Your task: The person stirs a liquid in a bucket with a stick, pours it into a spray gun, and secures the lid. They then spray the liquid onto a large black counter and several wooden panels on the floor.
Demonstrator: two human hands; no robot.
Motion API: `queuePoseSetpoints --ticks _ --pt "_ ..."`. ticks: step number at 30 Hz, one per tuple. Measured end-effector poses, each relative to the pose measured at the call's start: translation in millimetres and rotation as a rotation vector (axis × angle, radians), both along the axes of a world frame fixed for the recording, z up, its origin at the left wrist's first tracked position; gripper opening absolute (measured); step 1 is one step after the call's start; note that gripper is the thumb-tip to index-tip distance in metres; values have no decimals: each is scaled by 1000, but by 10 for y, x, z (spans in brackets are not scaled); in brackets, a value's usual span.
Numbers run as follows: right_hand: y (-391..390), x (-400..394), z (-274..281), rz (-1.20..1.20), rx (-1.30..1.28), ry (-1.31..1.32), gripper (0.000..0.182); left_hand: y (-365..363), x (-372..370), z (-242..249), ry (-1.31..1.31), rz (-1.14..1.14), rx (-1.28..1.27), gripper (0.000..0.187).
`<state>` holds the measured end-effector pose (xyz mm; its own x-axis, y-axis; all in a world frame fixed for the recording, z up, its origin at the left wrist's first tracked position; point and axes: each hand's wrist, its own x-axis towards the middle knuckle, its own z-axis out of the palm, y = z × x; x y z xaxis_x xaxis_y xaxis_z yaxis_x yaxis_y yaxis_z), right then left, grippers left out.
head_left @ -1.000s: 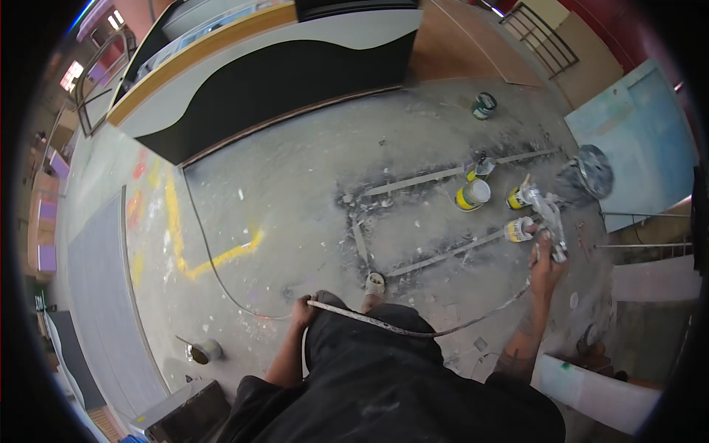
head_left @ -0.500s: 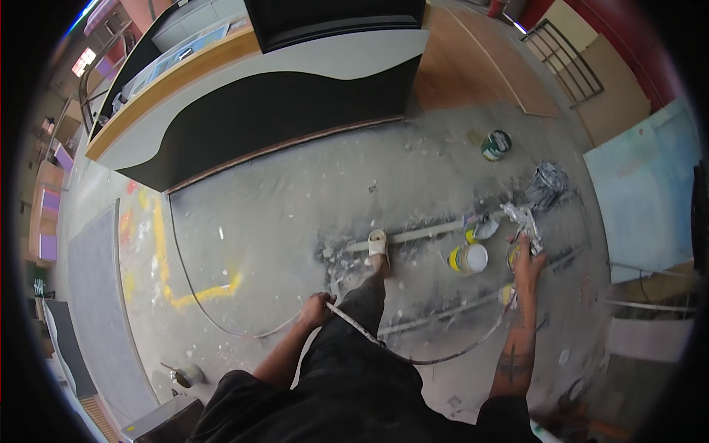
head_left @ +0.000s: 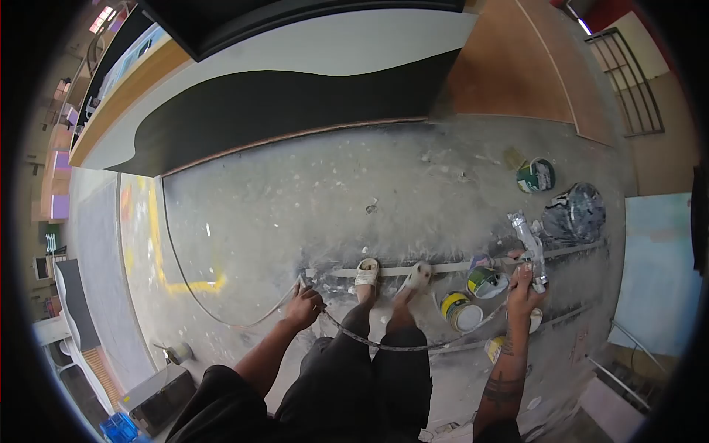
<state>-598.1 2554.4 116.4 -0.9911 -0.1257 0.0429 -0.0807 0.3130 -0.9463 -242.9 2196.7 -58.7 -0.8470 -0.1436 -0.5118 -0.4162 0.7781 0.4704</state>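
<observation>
My right hand (head_left: 523, 295) is wrapped round the handle of a silver spray gun (head_left: 529, 240), held above the floor on the right side. A thin, paint-speckled air hose (head_left: 395, 347) sags in front of my legs between both hands. My left hand (head_left: 303, 307) is closed round that hose near the middle of the view, and the hose continues left along the floor to the counter. Below the spray gun stand a yellow-and-dark paint can (head_left: 461, 313) and a green-and-yellow can (head_left: 487, 282). More yellow cans are partly hidden by my right forearm.
Ahead stands a long counter (head_left: 310, 100) with a black wavy panel. A grey-smeared bucket (head_left: 581, 213) and a green can (head_left: 535, 176) sit at the right. A light blue board (head_left: 659, 266) leans beyond them. A small metal can (head_left: 177, 353) stands at the lower left.
My body has stepped forward, and both sandalled feet now show. The spray gun and hose have come along in my hands. The counter and the cans appear shifted in the view.
</observation>
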Motion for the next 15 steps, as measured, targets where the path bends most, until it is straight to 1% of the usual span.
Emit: queuePoseSetpoints --ticks 1,2,4,5,6,7,8,9,10,11,12,14,15 --pt "-55 -153 -34 16 -51 -114 18 53 -116 -96 -11 10 -1 10" --pt "34 -274 -283 27 -103 -136 20 114 -206 -196 5 -12 -30 11" --pt "-63 -632 -588 27 -74 -174 22 211 -424 -393 20 -80 -70 14" --pt "-77 -804 -729 14 -38 -205 25 274 -481 -447 9 -77 -70 14" --pt "-7 -1044 -956 105 84 -207 25 352 -598 -507 -20 -75 -77 13" --pt "-20 -1267 -1231 111 93 -147 24 454 -768 -591 -41 -78 -81 13" --pt "-21 -1461 -1542 120 125 -91 23 552 -863 -669 -59 -29 -85 12" --pt "-22 -1658 -1855 127 157 -34 21 641 -944 -766 -60 -54 -70 12" --pt "2 -1848 -2137 134 207 17 20 697 -1036 -869 -103 52 -73 11" --pt "-16 -2010 -2297 149 132 -34 20 743 -1139 -950 -151 147 -81 11" --pt "-52 -2211 -2450 168 51 -77 20 808 -1298 -1019 -154 110 -73 11" --pt "-25 -2514 -2848 181 62 -201 22 944 -1522 -1112 -233 231 -108 11" --pt "-13 -2632 -3020 165 59 -204 22 996 -1627 -1171 -235 214 -111 11"
